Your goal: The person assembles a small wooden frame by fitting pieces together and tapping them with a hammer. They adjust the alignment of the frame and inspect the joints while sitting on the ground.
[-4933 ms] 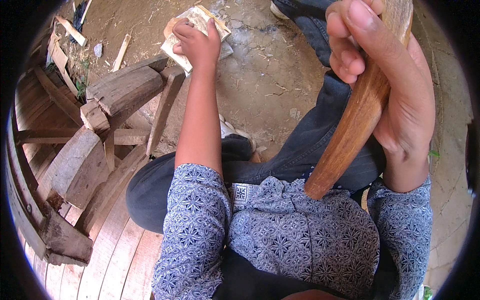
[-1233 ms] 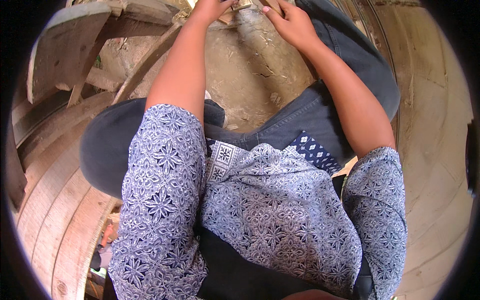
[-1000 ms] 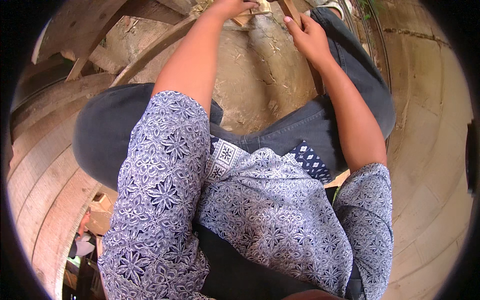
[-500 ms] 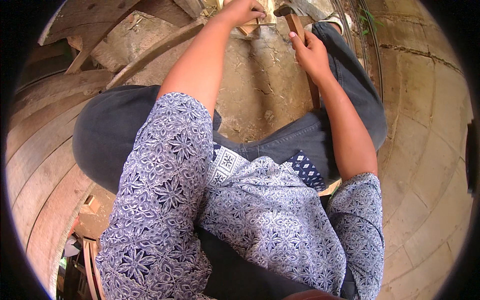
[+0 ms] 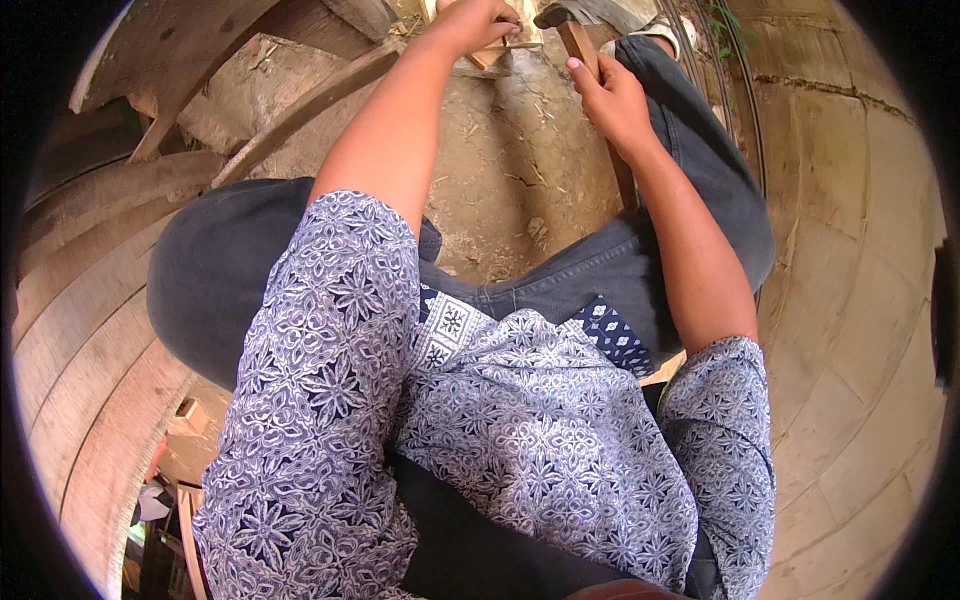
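Right hand [image 5: 615, 102] grips squared wooden handle [image 5: 577, 44]; left hand [image 5: 474, 26] curled at pale board [image 5: 529, 38], hold unclear

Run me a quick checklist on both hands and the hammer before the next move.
1. Right hand gripping the hammer: ok, closed round its wooden handle.
2. Hammer head apart from the left hand: ok, a gap shows between them.
3. Left hand at the pale wood: ok.
4. Anything pinched in the left fingertips: cannot tell, too small.
5. Pale wood wholly in view: not ok, partly hidden by the left hand.
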Motion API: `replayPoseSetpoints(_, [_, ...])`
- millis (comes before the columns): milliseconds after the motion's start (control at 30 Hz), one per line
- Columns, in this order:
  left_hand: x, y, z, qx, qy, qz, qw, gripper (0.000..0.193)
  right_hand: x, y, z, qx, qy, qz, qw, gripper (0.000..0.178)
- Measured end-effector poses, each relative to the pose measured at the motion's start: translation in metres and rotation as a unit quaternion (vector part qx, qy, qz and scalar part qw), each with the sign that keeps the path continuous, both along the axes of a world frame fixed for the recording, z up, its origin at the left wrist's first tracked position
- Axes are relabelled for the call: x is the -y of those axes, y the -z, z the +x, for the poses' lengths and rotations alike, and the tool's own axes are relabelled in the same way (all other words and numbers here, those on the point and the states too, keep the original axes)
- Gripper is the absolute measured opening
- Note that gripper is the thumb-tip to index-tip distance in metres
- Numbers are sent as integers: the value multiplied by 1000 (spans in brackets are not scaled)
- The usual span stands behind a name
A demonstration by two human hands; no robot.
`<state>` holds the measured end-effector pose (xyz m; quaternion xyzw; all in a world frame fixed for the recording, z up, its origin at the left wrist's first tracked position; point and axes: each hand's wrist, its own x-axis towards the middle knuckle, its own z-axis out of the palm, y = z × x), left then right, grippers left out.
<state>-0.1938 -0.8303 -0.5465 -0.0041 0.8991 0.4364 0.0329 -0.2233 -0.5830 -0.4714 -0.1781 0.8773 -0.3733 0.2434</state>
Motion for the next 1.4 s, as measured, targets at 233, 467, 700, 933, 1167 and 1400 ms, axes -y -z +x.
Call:
replayPoseSetpoints(233, [-21,-4,15,-112,-35,-101,988,10,3,1,13,-48,-19,17,999,45])
replayPoseSetpoints(467, [-27,-9,21,-149,-53,-112,981,6,15,-28,22,-141,-13,-12,990,39])
replayPoseSetpoints(700, [-30,-11,23,-136,-58,-102,984,4,17,-12,25,-129,-47,-12,990,37])
replayPoseSetpoints(933, [-22,6,24,-232,-75,-121,962,2,26,-21,28,-126,-13,-15,992,36])
replayPoseSetpoints(1167, [-27,-2,23,-218,-69,-134,964,4,23,-23,29,-124,-1,-16,992,34])
replayPoseSetpoints(1400, [-32,-14,23,-204,-51,-132,969,5,10,2,33,-98,-24,35,994,33])
